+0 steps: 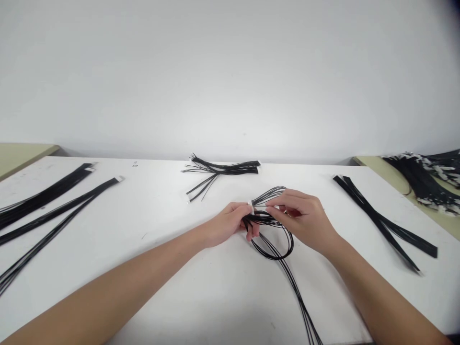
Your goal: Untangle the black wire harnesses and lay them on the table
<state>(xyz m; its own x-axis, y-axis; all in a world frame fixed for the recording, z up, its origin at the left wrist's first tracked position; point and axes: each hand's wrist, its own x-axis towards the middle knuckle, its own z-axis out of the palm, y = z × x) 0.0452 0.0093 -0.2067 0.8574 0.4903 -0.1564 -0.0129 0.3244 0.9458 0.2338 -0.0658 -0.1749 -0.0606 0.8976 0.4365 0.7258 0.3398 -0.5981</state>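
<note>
Near the middle of the view, my left hand is closed on a small white connector and the black wires gathered below it. Thin wires fan out from the connector toward my right hand, whose thumb and index finger pinch one black wire. A looped bundle of black wires hangs beneath both hands, and several long strands run down to the bottom edge. My left palm and the ends of some wires are hidden.
On the white table, black flat cables lie behind my hands. More cables lie at the left and right. A pile of black wires with white connectors rests on a yellowish surface at the far right.
</note>
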